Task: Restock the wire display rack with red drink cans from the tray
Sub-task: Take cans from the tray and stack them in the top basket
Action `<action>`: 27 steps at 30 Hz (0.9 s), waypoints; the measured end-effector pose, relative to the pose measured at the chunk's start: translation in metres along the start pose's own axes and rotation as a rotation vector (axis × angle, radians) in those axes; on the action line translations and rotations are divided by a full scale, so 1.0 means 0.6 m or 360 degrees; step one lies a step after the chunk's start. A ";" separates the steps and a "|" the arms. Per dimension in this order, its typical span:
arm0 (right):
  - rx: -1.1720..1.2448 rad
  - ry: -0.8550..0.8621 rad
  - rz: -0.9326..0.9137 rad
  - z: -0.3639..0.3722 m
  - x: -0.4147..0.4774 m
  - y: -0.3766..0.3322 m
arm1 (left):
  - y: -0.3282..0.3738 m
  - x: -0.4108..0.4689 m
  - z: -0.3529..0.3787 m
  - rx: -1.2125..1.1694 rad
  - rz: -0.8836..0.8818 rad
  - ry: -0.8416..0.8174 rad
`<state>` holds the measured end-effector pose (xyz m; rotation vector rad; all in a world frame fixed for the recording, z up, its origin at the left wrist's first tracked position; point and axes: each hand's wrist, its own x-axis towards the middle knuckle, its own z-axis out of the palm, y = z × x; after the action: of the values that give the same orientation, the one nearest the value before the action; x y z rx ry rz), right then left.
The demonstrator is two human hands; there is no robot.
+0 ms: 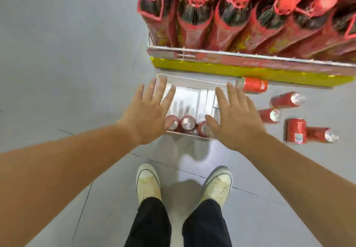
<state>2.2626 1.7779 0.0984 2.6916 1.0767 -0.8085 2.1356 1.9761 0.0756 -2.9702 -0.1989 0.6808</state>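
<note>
The tray sits on the floor before the rack. Three cans stand along its near edge; loose cans lie on the floor to its right.

Tray: rectangular silver metal tray between the left hand and right hand, mirror-polished.
Tray cans: red drink cans by the thumbs, glossy, bare metal tops.
Floor cans: loose red metal cans right of the right hand, shiny painted sides.
Floor: grey tiled floor, smooth, faintly reflective.
Rack: wire display rack beyond the hands, bright metal rail.
Shoes: off-white canvas shoes, matt cloth.
</note>
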 end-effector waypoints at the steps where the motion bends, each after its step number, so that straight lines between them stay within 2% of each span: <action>1: 0.0012 -0.0026 -0.0002 0.029 0.011 0.002 | 0.008 0.011 0.028 0.0007 0.0023 -0.0035; 7: 0.0074 -0.0241 0.0005 0.158 0.072 0.017 | 0.039 0.079 0.154 -0.0083 -0.0014 -0.0310; 11: 0.0166 -0.0401 0.0004 0.207 0.112 0.015 | 0.055 0.123 0.195 -0.0491 -0.0092 -0.0578; 14: 0.0310 -0.0632 0.0110 0.231 0.132 0.014 | 0.060 0.142 0.223 -0.0771 -0.0173 -0.0868; 16: 0.0416 -0.0713 0.0186 0.239 0.143 0.014 | 0.063 0.151 0.234 -0.0920 -0.0271 -0.0973; 21: 0.0700 -0.0699 0.0359 0.242 0.170 0.010 | 0.063 0.176 0.241 -0.1042 -0.0407 -0.0955; 27: 0.1051 -0.0231 0.0429 0.240 0.207 0.019 | 0.029 0.196 0.256 -0.1319 -0.0515 -0.0607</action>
<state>2.2829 1.7996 -0.0901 3.1120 0.4398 -1.4816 2.1752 1.9849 -0.1146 -3.3265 -1.2298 1.3785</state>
